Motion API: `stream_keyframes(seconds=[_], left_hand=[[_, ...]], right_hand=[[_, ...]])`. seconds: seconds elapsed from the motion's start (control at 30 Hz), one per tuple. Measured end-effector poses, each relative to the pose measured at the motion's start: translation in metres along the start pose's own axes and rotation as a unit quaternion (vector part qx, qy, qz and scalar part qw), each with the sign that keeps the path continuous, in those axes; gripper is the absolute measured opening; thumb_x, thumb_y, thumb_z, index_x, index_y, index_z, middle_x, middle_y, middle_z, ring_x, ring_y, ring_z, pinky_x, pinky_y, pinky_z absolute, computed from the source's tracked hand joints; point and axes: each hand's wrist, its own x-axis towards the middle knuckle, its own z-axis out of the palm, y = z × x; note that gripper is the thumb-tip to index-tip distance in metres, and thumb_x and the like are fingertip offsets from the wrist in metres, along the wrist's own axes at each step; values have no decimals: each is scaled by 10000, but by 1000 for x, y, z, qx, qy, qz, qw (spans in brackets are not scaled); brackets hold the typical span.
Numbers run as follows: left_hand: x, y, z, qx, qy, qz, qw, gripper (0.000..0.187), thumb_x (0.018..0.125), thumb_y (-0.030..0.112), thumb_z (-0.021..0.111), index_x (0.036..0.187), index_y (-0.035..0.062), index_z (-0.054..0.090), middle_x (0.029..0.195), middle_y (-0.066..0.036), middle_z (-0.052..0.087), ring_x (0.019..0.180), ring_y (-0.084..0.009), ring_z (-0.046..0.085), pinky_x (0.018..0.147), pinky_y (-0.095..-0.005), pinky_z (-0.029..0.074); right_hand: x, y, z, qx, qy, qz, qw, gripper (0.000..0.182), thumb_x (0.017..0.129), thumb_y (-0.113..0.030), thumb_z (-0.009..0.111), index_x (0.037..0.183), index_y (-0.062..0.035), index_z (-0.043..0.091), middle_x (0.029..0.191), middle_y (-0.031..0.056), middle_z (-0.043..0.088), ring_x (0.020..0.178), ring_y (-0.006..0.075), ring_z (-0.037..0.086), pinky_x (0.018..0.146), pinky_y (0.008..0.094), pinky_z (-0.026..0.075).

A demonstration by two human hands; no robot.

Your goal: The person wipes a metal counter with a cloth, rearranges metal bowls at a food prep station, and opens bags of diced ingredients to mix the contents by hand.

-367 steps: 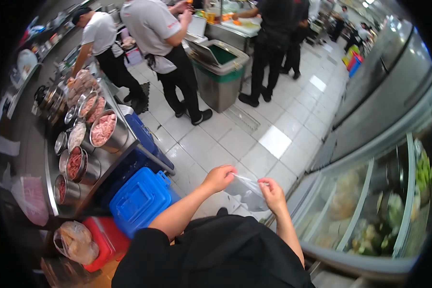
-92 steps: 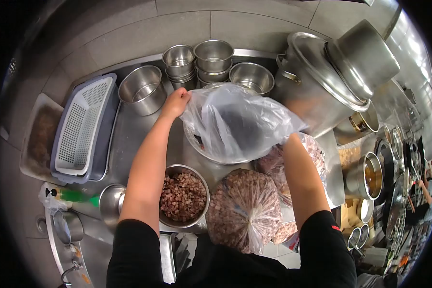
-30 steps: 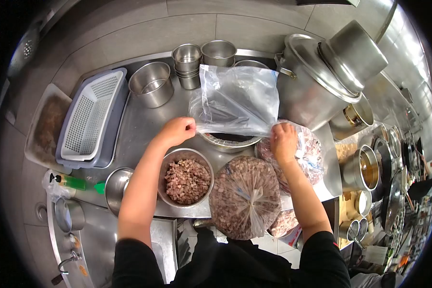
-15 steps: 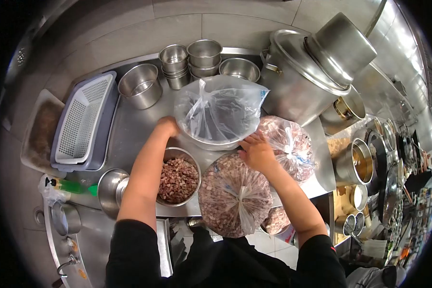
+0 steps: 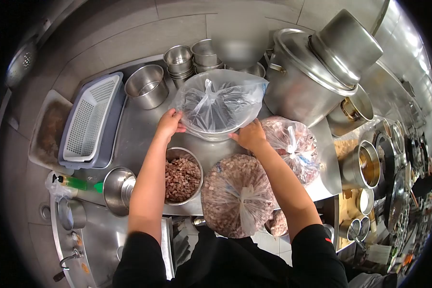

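Note:
A metal bowl [image 5: 211,137] stands near the middle of the steel counter, with a clear plastic bag [image 5: 216,103] spread over its mouth. My left hand [image 5: 170,124] grips the bowl's left edge, fingers against the bag-covered side. On the near right edge, my right hand [image 5: 249,134] holds it with the thumb stretched along the rim. Below my left hand is a metal pot of diced meat [image 5: 181,176], partly behind my forearm. A large knotted bag of diced meat [image 5: 235,189] lies between my arms. Another knotted meat bag [image 5: 293,144] rests beside my right hand.
Stacked metal pots [image 5: 178,60] line the back, partly hidden by a grey blur. A large lidded stockpot [image 5: 297,77] stands at the back right. At left are a white perforated basket [image 5: 92,117] and a green bottle [image 5: 74,183]. A sink faucet [image 5: 69,259] is at lower left.
My left hand has come up from the counter onto the bowl's edge. My right hand has shifted slightly and closed on the near right rim. The view has moved a little.

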Motion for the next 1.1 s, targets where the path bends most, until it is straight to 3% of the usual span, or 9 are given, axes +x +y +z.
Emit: stream_keyframes(seconds=[0.13,0.3,0.37,0.43,0.53,0.73,0.87,1.03,1.1], left_hand=[[5,3,0,12,12,-17,1000,419,1020,292,531,1284,-32,511,1040,-166,657,734,-243,687,647,-344,603],[0,-2,-3,32,38,16,999,737,953,446,624,1459,-38,393,1118,-179,671,770,-253,703,631,-336,586],[-16,18,-18,231,58,21,971,870,889,565,666,1458,-36,400,1201,-195,654,804,-233,706,649,-329,562],[-24,22,-35,201,100,70,972,930,852,625,678,1460,-25,406,1217,-196,649,827,-204,698,686,-316,541],[-98,55,-62,86,84,138,983,726,944,515,628,1422,1,446,1239,-152,634,938,-191,685,769,-302,531],[-268,50,-140,55,188,183,963,371,995,294,621,1258,32,621,1075,-58,679,897,-130,666,749,-258,498],[-342,-27,-196,157,303,98,935,369,981,281,647,1250,29,629,969,-24,697,885,-119,645,758,-266,503],[-392,-86,-176,261,295,72,916,485,877,336,759,1274,90,627,1202,-131,629,974,-242,627,826,-337,518],[-381,-120,-164,299,321,102,893,480,844,347,782,1229,100,635,1234,-160,594,990,-289,614,846,-366,515]], right_hand=[[8,1,-1,-20,-46,9,999,787,978,-680,304,1281,-45,654,1415,157,559,1404,290,413,1210,504,185],[-8,-4,-4,-35,23,10,999,740,992,-648,314,1261,-58,669,1398,139,576,1391,292,430,1201,547,174],[-29,-7,-18,-69,1,35,997,655,1002,-602,340,1221,-95,693,1371,121,595,1372,291,451,1201,563,153],[-51,2,-6,-20,136,7,990,435,992,-458,481,1155,-131,717,1336,116,612,1331,290,486,1171,577,224],[-106,2,-14,141,276,-22,950,232,917,-246,628,1080,-106,716,1264,128,640,1223,329,549,1085,541,364],[-209,-21,-7,344,257,-5,903,199,936,-147,632,1084,-32,700,1176,163,672,1123,346,620,994,407,473],[-242,-38,4,411,246,24,877,197,969,-147,614,1090,-14,695,1166,169,687,1114,311,637,986,380,469],[-241,-62,11,473,238,7,848,171,968,-126,614,1067,-12,694,1093,142,703,1090,285,641,966,370,468],[-238,-79,-7,433,244,5,868,155,960,-111,620,1052,-10,694,1062,142,703,1059,285,651,944,367,480]])
